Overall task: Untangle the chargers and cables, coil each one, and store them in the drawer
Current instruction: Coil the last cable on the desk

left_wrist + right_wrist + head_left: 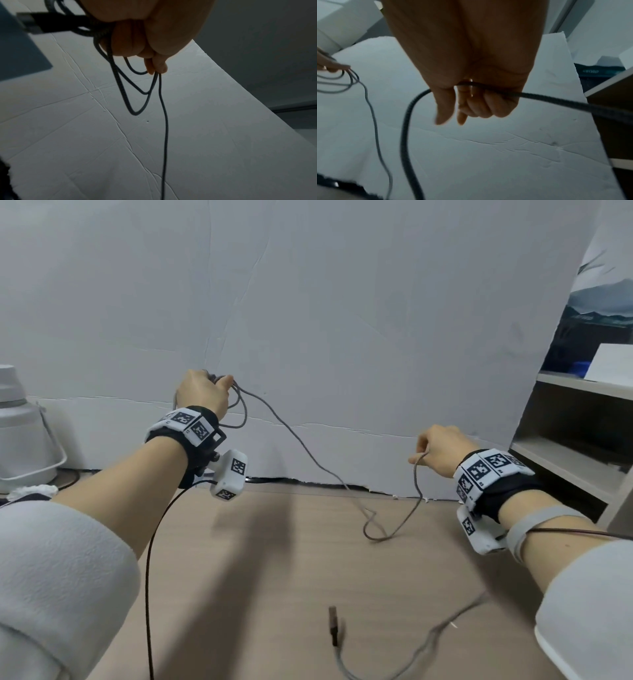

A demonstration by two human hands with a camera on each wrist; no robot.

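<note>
Several loops of the cable are being held in the curled left hand; its slack is being pinched by the right hand, sagging to the desk. Risk: loops being spilled, or the kink at the desk being tightened, if pulled hard.

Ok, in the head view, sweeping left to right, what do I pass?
White container with a handle → left hand gripping cable loops → slack cable sagging to the floor → right hand holding that same cable → shelf unit.
</note>
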